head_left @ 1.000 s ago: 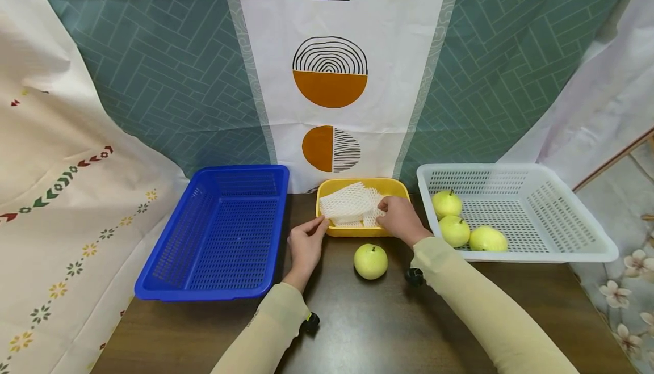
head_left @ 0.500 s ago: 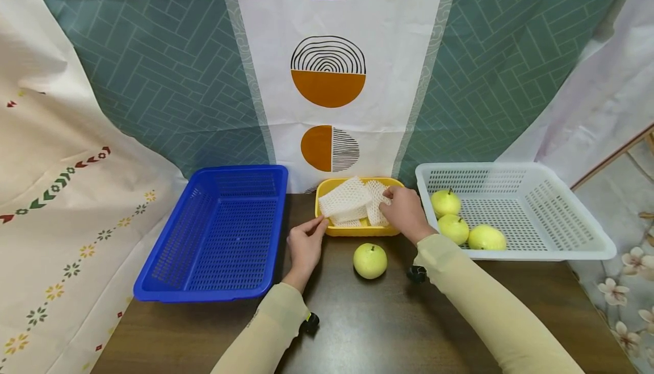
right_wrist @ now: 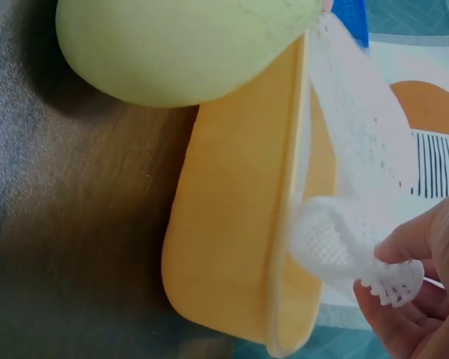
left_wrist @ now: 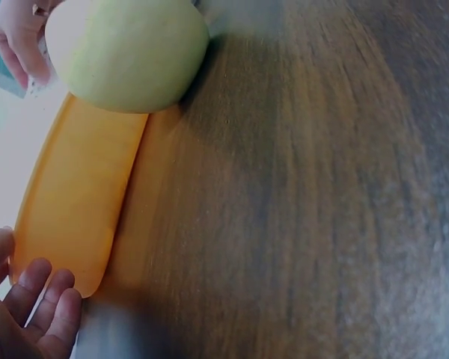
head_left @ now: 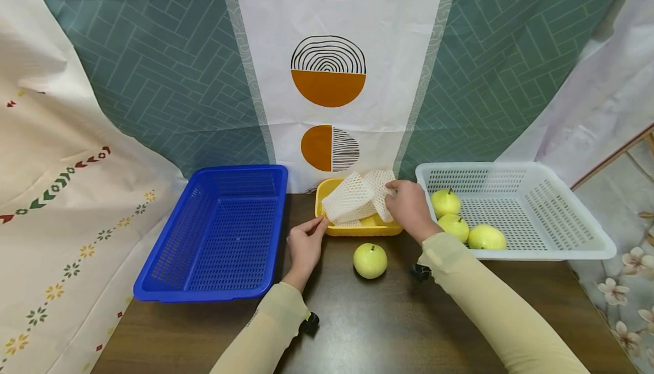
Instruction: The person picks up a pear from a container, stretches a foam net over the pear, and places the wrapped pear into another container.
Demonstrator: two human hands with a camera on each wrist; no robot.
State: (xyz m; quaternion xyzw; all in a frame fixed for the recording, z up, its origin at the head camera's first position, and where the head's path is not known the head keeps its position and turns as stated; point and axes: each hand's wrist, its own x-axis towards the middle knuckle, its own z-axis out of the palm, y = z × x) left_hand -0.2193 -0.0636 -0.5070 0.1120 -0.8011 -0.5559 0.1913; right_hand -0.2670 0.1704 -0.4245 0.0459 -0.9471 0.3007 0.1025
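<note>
In the head view my left hand (head_left: 305,246) is at the near left corner of a small yellow basket (head_left: 365,231). Its thumb lies at the rim and its fingers against the outer wall, as the left wrist view shows. My right hand (head_left: 413,209) pinches one end of a white foam fruit net (head_left: 380,192), lifted partly above the basket's right side. Another white foam net (head_left: 349,199) leans in the basket, its lower end close to my left fingertips. Just in front of the basket sits a yellow-green pear (head_left: 370,260) on the table.
A large blue basket (head_left: 271,249) stands to the left. On the right is a white basket (head_left: 562,256) with three pears (head_left: 487,238) in its near left part. A patterned cloth (head_left: 329,22) hangs behind the brown table (head_left: 352,328).
My right hand has drawn the foam net up and to the right, away from the other net, which now tilts more. My left hand has stayed at the yellow basket's corner.
</note>
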